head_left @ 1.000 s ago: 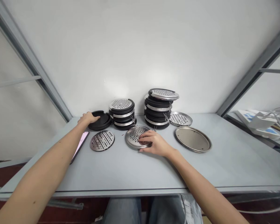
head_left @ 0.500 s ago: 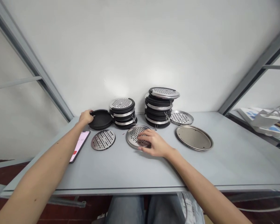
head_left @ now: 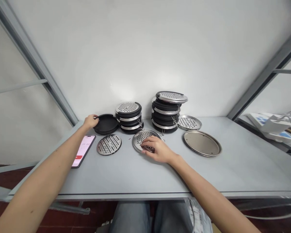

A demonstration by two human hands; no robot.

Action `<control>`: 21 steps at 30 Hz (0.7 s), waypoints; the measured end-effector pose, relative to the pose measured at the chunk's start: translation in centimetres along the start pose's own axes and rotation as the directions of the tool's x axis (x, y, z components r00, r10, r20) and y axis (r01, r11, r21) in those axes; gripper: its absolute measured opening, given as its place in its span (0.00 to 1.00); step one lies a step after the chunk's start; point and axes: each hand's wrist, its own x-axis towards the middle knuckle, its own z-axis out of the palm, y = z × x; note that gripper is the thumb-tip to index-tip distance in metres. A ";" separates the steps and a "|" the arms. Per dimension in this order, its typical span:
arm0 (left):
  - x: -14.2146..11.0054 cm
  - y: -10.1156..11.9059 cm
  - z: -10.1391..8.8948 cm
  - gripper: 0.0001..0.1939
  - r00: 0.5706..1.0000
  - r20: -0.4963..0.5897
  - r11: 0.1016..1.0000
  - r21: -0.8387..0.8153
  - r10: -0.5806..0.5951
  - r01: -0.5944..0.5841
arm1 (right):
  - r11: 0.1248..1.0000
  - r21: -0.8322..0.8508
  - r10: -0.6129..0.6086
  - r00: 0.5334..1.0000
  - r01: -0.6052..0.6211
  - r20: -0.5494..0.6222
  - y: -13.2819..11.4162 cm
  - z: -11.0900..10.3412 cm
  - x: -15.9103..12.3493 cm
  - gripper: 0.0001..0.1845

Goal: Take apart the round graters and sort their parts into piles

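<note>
At the left, my left hand [head_left: 89,122] is closed on the rim of a shallow round black tray [head_left: 106,124], thumb over the edge. My right hand [head_left: 157,149] rests over a round metal grater plate [head_left: 138,141] with rows of slots, fingers bent and thumb apart; it covers the plate's near right part. Between my hands a smaller slotted metal disc [head_left: 109,144] lies flat on the table. Just right of the black tray stands a stack of black-rimmed grater discs [head_left: 128,116], with wire loops hanging at its side.
A taller stack of similar discs [head_left: 166,116] stands behind my right hand. To its right lie another grater disc [head_left: 189,122] and plain round metal plates [head_left: 202,143]. A phone [head_left: 83,151] lies at the left by my forearm. Metal posts flank the grey table [head_left: 145,181].
My right fingers have shifted slightly left over the grater plate and curl more. My left hand keeps its grip on the black tray. The view has moved a little.
</note>
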 end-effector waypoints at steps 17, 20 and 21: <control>-0.7 0.3 1.7 0.29 1.000 -0.012 0.995 -0.095 -0.028 0.026 | 0.996 0.092 -0.020 1.000 0.019 0.014 -3.9 3.2 6.1 0.27; -0.7 0.2 1.9 0.29 0.999 -0.024 0.994 -0.110 -0.028 0.026 | 0.985 0.117 0.117 0.987 -0.130 0.107 -4.5 6.8 10.4 0.34; -0.7 0.2 1.9 0.28 0.999 -0.030 0.993 -0.114 -0.027 0.024 | 0.976 0.125 0.161 0.977 -0.178 0.140 -4.5 7.9 11.7 0.36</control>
